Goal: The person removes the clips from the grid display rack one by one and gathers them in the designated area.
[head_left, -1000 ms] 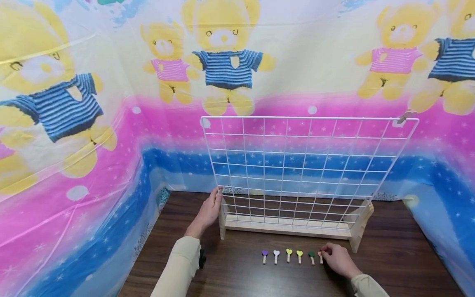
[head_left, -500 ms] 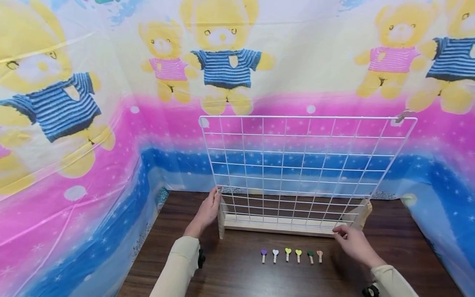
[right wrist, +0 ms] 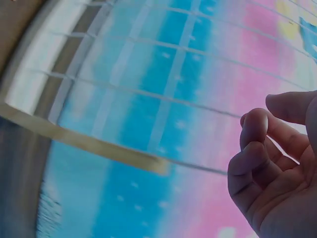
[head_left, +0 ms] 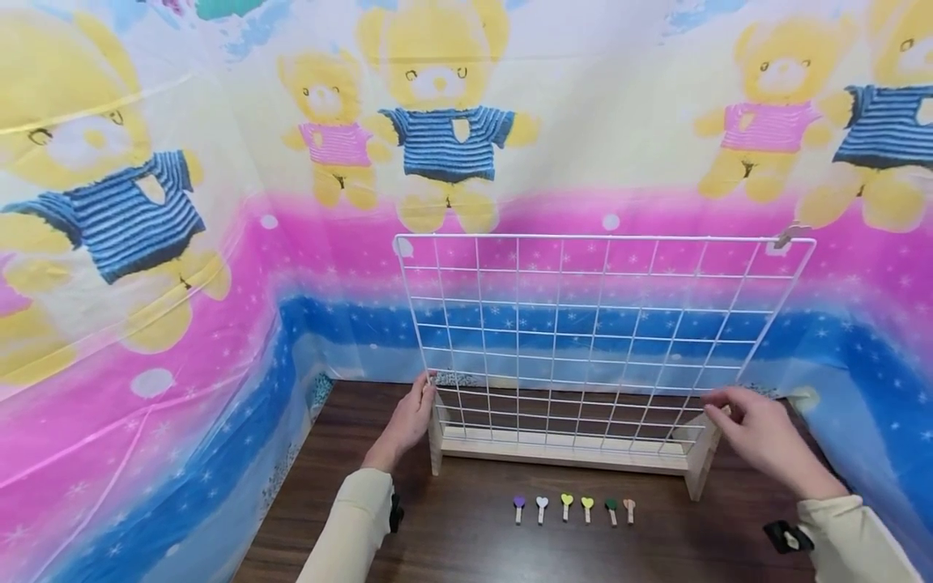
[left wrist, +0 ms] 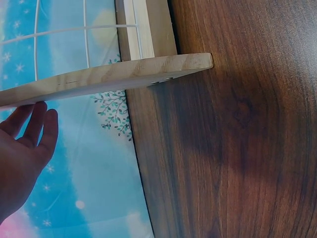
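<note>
A white wire grid stands upright in a wooden base with a side panel at each end. My left hand holds the top of the left side panel; in the left wrist view its fingertips meet the panel's outer face, while the thumb is hidden. My right hand is raised beside the right side panel, fingers loosely bent. In the right wrist view that hand has nothing between thumb and fingers. A small clip sits on the grid's top right corner.
A row of small heart-topped clothespins lies on the dark wooden table before the stand: purple, white, yellow, another yellow, green and orange. A bear-print cloth hangs behind.
My right hand has let go of the orange clothespin and moved up and right to the grid's right side. The left hand stays at the left panel.
</note>
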`<action>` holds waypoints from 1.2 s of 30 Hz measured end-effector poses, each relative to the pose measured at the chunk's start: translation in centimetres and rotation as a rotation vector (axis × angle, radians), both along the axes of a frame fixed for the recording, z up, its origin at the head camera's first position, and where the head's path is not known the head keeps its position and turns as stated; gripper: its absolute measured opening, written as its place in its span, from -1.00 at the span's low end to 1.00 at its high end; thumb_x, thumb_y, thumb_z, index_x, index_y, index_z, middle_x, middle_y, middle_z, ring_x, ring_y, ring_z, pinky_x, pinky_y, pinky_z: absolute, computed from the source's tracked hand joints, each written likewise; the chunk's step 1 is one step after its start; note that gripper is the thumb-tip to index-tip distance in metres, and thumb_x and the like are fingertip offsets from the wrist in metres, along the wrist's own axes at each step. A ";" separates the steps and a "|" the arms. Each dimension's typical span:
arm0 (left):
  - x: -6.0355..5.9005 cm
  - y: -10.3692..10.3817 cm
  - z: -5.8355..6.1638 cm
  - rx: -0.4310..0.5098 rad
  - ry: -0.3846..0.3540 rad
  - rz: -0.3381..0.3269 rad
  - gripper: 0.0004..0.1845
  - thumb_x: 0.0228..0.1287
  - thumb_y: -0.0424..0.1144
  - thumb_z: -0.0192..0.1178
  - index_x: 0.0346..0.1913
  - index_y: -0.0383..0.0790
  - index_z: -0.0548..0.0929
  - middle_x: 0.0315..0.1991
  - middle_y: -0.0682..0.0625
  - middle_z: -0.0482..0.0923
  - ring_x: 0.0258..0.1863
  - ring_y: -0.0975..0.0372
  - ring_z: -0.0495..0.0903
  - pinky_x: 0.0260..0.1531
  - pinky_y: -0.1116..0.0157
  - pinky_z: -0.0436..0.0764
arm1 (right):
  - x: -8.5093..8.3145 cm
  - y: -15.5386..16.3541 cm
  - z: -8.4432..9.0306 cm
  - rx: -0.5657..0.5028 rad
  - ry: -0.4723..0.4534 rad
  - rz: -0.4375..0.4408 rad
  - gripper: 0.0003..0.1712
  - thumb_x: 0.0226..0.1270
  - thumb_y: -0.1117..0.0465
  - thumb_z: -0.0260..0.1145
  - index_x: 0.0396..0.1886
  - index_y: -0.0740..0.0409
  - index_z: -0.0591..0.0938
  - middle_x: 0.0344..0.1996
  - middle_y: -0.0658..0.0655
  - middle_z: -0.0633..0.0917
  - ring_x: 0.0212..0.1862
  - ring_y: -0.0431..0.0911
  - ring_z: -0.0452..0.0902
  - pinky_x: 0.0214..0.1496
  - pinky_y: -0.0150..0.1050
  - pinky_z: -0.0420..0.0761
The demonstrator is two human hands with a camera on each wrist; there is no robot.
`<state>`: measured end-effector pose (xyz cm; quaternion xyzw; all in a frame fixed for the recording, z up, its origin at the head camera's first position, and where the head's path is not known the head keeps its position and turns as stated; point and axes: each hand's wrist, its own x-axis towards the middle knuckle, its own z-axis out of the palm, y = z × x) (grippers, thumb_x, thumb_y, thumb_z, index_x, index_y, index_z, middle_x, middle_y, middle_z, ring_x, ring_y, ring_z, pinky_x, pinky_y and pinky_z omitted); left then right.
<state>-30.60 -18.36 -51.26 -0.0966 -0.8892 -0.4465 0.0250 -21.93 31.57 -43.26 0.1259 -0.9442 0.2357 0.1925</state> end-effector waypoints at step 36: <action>-0.1 -0.1 -0.1 -0.028 0.042 0.003 -0.55 0.56 -0.04 -0.31 0.39 -0.09 0.19 -0.47 -0.05 0.25 -0.46 0.12 0.34 -0.33 0.13 0.36 | -1.6 0.3 17.3 -0.467 0.336 -0.277 -0.62 0.35 0.11 0.23 0.16 -0.03 0.53 -0.49 -0.31 0.52 -0.59 -0.46 0.41 -0.58 -0.59 0.33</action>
